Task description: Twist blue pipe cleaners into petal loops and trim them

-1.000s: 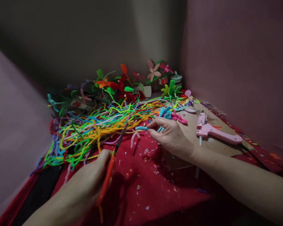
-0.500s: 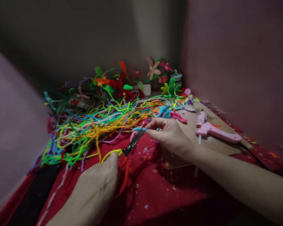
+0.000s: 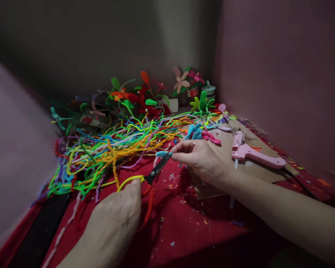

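My left hand (image 3: 118, 208) is wrapped round the handles of a pair of scissors (image 3: 155, 173), one handle yellow and the other red. The dark blades point up and right, lying against a short light-blue pipe cleaner piece (image 3: 162, 153). My right hand (image 3: 201, 158) pinches the end of that blue piece between thumb and forefinger, close to the blade tips. Beyond my right hand lie light-blue pipe cleaner petals (image 3: 194, 132) and pink ones (image 3: 211, 137).
A tangled heap of coloured pipe cleaners (image 3: 123, 139) spreads across the red cloth (image 3: 167, 242). On the right, a pink glue gun (image 3: 254, 156) lies on a brown board (image 3: 212, 186). Finished pipe cleaner flowers (image 3: 181, 80) and a lidded jar (image 3: 209, 89) stand behind. Small clippings litter the cloth.
Both hands stay almost in place, with the scissors and the blue piece shifting slightly. The blades look a little closer together.
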A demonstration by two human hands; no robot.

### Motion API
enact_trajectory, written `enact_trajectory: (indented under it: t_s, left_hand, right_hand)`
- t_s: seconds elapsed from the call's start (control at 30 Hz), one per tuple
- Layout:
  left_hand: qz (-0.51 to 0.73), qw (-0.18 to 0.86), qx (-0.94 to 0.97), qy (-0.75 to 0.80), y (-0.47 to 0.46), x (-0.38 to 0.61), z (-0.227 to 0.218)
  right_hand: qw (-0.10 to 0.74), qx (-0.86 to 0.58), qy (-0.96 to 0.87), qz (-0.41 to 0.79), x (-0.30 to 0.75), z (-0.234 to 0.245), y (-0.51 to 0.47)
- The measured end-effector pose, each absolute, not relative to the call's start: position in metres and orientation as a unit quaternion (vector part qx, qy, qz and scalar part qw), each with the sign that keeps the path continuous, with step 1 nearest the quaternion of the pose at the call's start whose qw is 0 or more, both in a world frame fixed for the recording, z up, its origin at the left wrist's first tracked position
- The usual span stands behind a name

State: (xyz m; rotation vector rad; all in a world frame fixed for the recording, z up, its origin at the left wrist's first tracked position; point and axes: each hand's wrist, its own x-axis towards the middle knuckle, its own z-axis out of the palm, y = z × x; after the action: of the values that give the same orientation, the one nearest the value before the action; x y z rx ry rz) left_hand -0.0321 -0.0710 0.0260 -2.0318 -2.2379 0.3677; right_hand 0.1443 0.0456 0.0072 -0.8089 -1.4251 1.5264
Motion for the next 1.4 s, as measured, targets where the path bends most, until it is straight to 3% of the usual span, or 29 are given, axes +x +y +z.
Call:
enact_trajectory:
  t_s: [0.3, 0.93, 1.07, 1.27, 1.4]
  left_hand:
    - [0.270, 0.025, -0.651, -0.709, -0.072, -0.008, 0.054]
    - [0.309, 0.044, -0.644, -0.699, -0.077, -0.001, 0.048]
    - [0.280, 0.028, -0.655, -0.701, -0.079, -0.006, 0.041]
    - [0.122, -0.108, -0.680, -0.715, -0.082, -0.022, 0.031]
    - [0.086, -0.152, -0.687, -0.705, -0.089, -0.030, 0.028]
  right_hand:
    - [0.429, -0.325, -0.573, 0.617, 0.144, 0.009, 0.045]
    - [0.413, -0.311, -0.550, 0.656, 0.143, 0.005, 0.045]
    - [0.412, -0.317, -0.553, 0.651, 0.143, 0.006, 0.045]
    - [0.423, -0.327, -0.552, 0.640, 0.143, 0.007, 0.044]
    - [0.440, -0.332, -0.549, 0.628, 0.143, 0.007, 0.044]
